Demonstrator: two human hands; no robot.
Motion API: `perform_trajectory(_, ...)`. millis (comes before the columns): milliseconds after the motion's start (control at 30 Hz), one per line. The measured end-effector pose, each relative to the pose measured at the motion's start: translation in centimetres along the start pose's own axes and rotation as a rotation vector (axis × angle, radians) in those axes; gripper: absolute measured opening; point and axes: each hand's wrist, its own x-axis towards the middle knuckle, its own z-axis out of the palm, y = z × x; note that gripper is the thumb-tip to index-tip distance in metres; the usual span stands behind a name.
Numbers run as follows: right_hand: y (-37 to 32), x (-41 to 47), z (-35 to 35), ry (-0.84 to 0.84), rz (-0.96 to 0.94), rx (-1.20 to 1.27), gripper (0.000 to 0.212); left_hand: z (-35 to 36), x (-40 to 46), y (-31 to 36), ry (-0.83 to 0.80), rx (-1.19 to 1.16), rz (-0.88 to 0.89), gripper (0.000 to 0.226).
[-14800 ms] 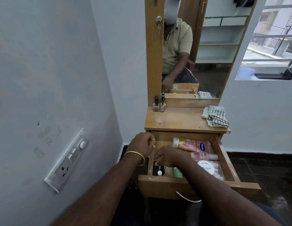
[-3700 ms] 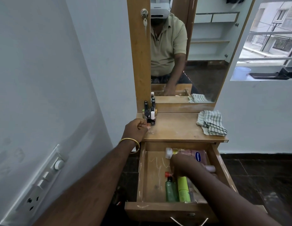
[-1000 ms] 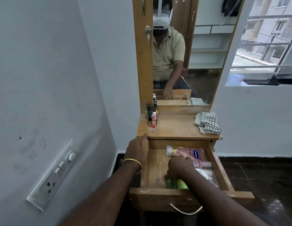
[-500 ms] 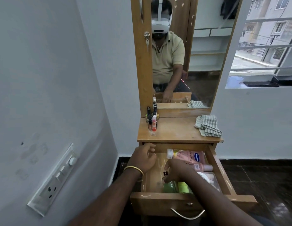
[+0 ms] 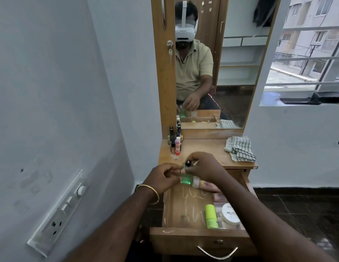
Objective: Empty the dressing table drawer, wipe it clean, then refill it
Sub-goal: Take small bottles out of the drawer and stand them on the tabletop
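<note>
Both hands (image 5: 183, 173) around green bottle (image 5: 186, 180), above drawer (image 5: 199, 241).

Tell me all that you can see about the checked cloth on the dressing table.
The checked cloth is a woven-looking fabric with a pattern of grey-green and white squares. It lies crumpled and loosely folded, in uneven layers, on the right end of the wooden table top, close to the right edge and near the mirror's base. Neither hand touches it, and nothing lies on it. Its reflection shows in the mirror behind.
</note>
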Motion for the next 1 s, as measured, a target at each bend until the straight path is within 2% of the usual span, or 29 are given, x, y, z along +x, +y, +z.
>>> perform_trajectory(100, -1.7, 1.8, -0.7, 0.05, -0.061, 0.057, 0.026, -1.0, 1.0, 0.7, 0.09, 0.036, 0.072, 0.044)
perform_trajectory(267, -3.4, 3.6, -0.3, 0.149, -0.119, 0.134, 0.031, -2.2, 3.1, 1.0, 0.219, 0.066, 0.11, 0.032)
perform_trajectory(367, -3.1, 4.3, 0.7, 0.228, -0.033, 0.311, 0.04, -2.5, 4.5, 0.7, 0.241, 0.067, 0.098, 0.027)
perform_trajectory(467, -2.0, 5.1, 1.8, 0.246, 0.035, 0.443, 0.038, -2.6, 5.9, -0.1, 0.249, 0.101, 0.075, 0.031)
perform_trajectory(1000, 0.5, 7.9, 4.1, 0.279, 0.085, 0.466, 0.025, -1.8, 8.9, -1.8, 0.228, 0.258, -0.002, 0.027)
